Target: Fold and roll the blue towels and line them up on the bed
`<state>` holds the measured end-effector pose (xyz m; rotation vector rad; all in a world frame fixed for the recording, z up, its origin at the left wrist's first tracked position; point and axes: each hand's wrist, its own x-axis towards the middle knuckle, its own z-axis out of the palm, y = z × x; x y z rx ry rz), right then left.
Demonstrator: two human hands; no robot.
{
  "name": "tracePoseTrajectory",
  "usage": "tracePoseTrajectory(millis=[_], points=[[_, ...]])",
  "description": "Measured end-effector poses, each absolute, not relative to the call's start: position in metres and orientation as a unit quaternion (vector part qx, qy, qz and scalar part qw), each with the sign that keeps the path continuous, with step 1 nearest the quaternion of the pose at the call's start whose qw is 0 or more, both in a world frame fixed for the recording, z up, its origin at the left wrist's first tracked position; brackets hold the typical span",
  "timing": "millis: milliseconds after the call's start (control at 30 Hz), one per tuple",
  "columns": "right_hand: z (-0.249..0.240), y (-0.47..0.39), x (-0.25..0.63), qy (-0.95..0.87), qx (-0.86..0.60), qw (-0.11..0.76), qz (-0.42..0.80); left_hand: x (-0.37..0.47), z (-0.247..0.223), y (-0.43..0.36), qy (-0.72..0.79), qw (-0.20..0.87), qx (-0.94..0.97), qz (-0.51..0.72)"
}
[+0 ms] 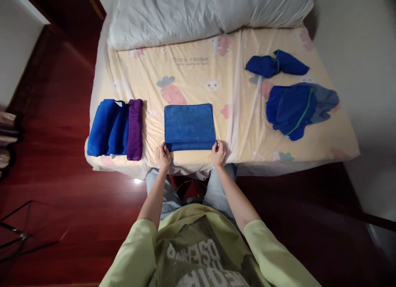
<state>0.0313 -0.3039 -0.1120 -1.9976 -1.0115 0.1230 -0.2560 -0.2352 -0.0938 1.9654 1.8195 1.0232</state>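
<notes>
Blue cloth [189,124]: matte rectangle, near edge folded, hands [163,157] pinching corners.

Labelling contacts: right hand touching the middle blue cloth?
Touching. The head view shows the right hand pinching the middle blue cloth at its near right corner.

Left of the left hand [163,157], a narrow strip of bedsheet [241,122] leads to the purple roll [135,130], which, with the blue rolls [107,128] beyond, blocks a low sideways pass. Right of the right hand [218,153], a wide bare stretch reaches the crumpled cloths [292,109]. Ahead, past the flat blue cloth [189,124], open sheet runs to the bulky quilt [185,18].
</notes>
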Motion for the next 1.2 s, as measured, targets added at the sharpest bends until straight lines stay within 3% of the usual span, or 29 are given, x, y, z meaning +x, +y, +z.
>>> tracePoseTrajectory(millis=[267, 467, 733, 1033, 1200], points=[[-0.112, -0.303, 0.031, -0.398, -0.805, 0.438, 0.04, -0.257, -0.094, -0.234, 0.612, 0.098, 0.699, 0.356], [-0.105, -0.305, 0.028, -0.421, -0.795, 0.437, 0.015, -0.255, -0.091, -0.235, 0.625, 0.139, 0.685, 0.349], [-0.102, -0.309, 0.03, -0.486, -0.764, 0.422, 0.05, -0.256, -0.083, -0.234, 0.573, 0.114, 0.753, 0.302], [-0.098, -0.315, 0.034, -0.533, -0.711, 0.458, 0.035, -0.257, -0.066, -0.237, 0.557, 0.137, 0.775, 0.265], [-0.089, -0.317, 0.035, -0.551, -0.718, 0.424, 0.032, -0.258, -0.065, -0.237, 0.54, 0.149, 0.781, 0.278]])
